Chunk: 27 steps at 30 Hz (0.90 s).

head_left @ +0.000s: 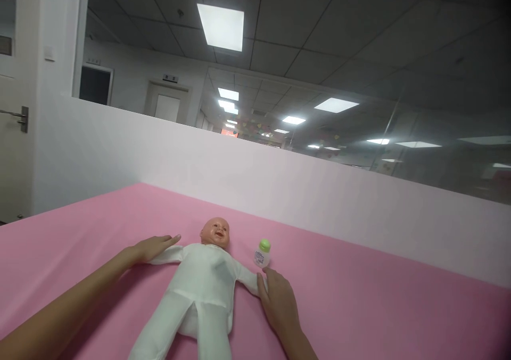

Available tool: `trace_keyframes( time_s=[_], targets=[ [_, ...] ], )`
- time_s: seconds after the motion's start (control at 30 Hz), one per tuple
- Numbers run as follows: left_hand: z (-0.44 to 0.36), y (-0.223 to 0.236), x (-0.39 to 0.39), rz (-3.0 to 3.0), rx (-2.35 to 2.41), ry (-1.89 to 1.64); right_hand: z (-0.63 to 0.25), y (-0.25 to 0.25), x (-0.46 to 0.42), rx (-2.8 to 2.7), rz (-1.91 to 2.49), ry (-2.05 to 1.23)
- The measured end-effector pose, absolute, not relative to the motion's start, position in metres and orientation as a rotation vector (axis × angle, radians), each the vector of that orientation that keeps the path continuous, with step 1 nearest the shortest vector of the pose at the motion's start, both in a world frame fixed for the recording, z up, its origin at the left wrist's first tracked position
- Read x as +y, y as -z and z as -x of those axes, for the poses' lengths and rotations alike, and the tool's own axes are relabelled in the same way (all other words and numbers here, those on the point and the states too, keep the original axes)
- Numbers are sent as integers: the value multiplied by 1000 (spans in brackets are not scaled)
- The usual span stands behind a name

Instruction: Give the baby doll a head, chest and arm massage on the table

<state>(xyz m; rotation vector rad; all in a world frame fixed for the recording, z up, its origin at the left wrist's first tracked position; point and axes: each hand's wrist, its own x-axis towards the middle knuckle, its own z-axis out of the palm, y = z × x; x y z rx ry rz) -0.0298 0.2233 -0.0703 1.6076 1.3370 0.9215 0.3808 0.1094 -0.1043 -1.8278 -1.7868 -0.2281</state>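
A baby doll (197, 280) in a white one-piece suit lies on its back on a pink sheet (359, 296), its head pointing away from me. My left hand (154, 248) lies flat beside the end of the doll's sleeve, fingers spread little and holding nothing. A small clear bottle with a green cap (262, 253) stands just past the doll's other arm. My right hand (279, 301) rests at that sleeve's end, fingertips close below the bottle and not gripping it.
A white partition (239, 163) runs along the far edge of the pink sheet. A door with a metal lever handle (16, 115) stands at the left. Glass panels (399, 131) at the right reflect ceiling lights.
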Motion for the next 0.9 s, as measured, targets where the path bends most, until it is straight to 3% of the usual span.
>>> trace_keyframes(
  time_s=[0.13, 0.27, 0.53, 0.9],
  targets=[
    [38, 64, 213, -1986, 1490, -697, -407, 110, 99, -1724, 1820, 94],
    [52, 60, 197, -2132, 1542, -725, -417, 110, 94, -1663, 1815, -74],
    [69, 66, 182, -2107, 1615, -880, -420, 110, 96, -1589, 1825, -202],
    [62, 68, 182, -2144, 1635, -780, -420, 110, 97, -1550, 1938, -245]
  ],
)
